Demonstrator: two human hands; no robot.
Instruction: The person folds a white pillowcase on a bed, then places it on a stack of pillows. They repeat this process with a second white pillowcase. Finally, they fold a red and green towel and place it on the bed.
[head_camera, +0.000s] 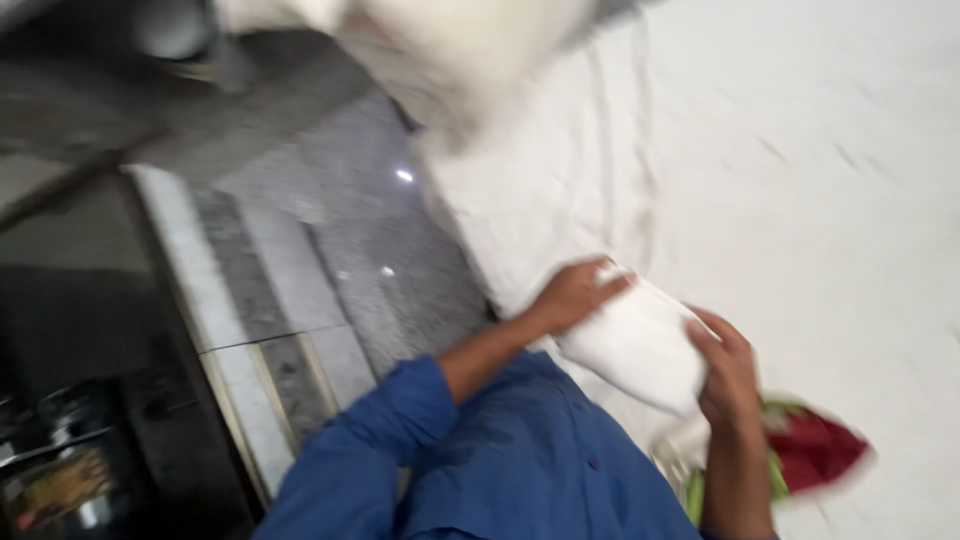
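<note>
A wide bed (800, 150) under a white sheet (560, 190) fills the right of the blurred view, with a speckled grey floor (370, 250) to its left and a pale pillow (470, 50) at the top. Over the bed's near edge a folded white cloth (640, 345) is held between both hands, its long axis slanting from upper left to lower right. The left hand (575, 293) has its fingers closed on the upper-left end, the right hand (728, 368) grips the lower-right end; each is equally close. A red and green cloth (815, 450) lies just beyond the right wrist.
</note>
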